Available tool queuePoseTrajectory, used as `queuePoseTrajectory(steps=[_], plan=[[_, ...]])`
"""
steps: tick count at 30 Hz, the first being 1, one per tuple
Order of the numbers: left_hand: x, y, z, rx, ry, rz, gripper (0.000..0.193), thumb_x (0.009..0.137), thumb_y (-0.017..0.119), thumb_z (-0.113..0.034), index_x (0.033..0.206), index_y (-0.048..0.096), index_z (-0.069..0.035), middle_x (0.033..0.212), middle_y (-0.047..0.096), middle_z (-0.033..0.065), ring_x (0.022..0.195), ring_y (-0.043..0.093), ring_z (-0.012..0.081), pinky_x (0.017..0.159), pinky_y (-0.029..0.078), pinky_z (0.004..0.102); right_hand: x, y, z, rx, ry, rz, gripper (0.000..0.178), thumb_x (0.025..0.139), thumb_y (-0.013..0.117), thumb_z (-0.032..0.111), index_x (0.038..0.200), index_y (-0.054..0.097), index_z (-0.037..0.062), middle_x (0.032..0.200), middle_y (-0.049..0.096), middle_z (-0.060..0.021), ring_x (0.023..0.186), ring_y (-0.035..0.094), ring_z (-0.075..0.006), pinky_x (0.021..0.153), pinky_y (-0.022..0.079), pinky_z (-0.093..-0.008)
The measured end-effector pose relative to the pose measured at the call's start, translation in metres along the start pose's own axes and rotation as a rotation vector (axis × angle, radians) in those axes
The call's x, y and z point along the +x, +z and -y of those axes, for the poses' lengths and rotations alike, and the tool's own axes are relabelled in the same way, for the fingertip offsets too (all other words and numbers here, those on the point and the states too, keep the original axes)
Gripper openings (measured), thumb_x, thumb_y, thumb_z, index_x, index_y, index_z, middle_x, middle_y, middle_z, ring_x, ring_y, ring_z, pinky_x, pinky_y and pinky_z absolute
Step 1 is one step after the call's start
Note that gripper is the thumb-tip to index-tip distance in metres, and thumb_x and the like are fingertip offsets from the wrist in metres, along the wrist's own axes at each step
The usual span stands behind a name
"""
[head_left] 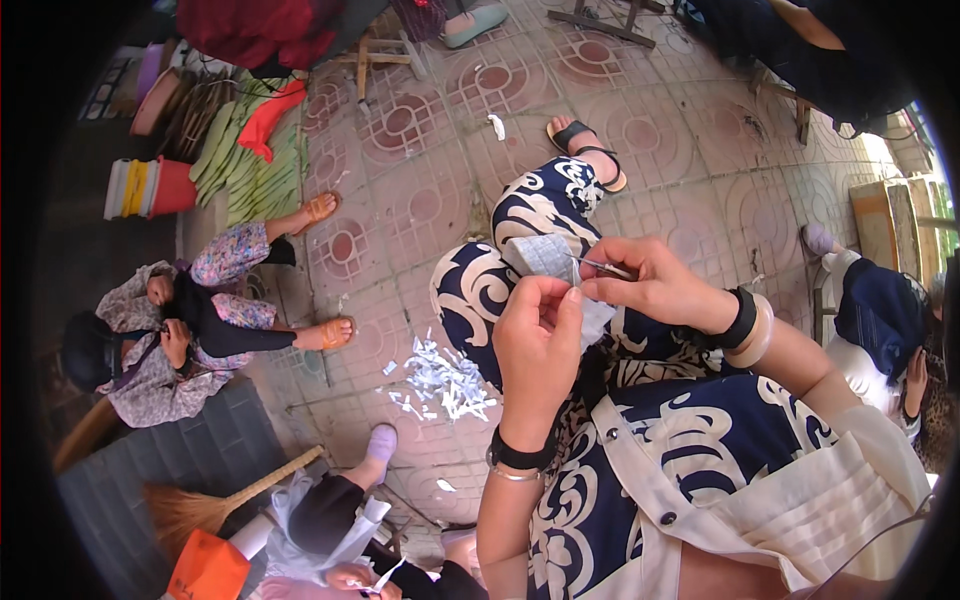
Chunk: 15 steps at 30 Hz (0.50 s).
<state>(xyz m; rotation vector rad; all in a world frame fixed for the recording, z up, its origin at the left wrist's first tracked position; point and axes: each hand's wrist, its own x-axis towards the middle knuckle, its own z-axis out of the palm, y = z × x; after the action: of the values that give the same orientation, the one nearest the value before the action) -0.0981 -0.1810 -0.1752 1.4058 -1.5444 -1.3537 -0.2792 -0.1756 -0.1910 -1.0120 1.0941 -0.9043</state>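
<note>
Over my lap, my left hand point(540, 325) pinches the edge of a light grey piece with faint lines point(540, 254), cloth or paper; I cannot tell which. Part of it hangs down behind my fingers. My right hand point(655, 285) grips a slim, pointed metal tool point(608, 268), its tip at the edge of the grey piece beside my left fingertips. Most of the tool's handle is hidden in my palm, so its kind is unclear. A heap of small pale strips point(445, 380) lies on the paving left of my knees.
A seated person in floral clothing point(235, 260) is at the left. Another person's hands point(365, 580) work at the lower left, near a straw broom point(230, 500). Green strips point(240, 150) lie spread by stacked buckets point(150, 188). Wooden stools point(385, 58) stand at the far side.
</note>
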Motion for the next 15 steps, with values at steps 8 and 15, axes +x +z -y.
queuePoseTrajectory(steps=[8, 15], plan=[[-0.002, 0.001, 0.009, -0.175, -0.113, 0.009, 0.007, 0.09, 0.062, -0.008, 0.092, 0.061, -0.001, 0.079, 0.062, -0.0009, 0.069, 0.055, 0.0052, 0.065, 0.045, 0.0198, -0.003, 0.0, 0.0, -0.09, 0.007, 0.029, 0.017, 0.087, 0.068, 0.013, 0.09, 0.062, -0.0025, 0.077, 0.058, 0.0017, 0.072, 0.047, -0.0045, 0.06, 0.039, -0.0241], [-0.006, 0.007, 0.015, -0.433, -0.184, -0.078, 0.005, 0.09, 0.061, -0.007, 0.091, 0.059, -0.002, 0.078, 0.059, -0.0008, 0.068, 0.053, 0.0062, 0.063, 0.043, 0.0204, -0.002, 0.005, 0.003, -0.074, 0.032, -0.025, 0.014, 0.087, 0.066, 0.012, 0.088, 0.062, -0.0021, 0.07, 0.054, 0.0027, 0.068, 0.044, -0.0039, 0.056, 0.035, -0.024]])
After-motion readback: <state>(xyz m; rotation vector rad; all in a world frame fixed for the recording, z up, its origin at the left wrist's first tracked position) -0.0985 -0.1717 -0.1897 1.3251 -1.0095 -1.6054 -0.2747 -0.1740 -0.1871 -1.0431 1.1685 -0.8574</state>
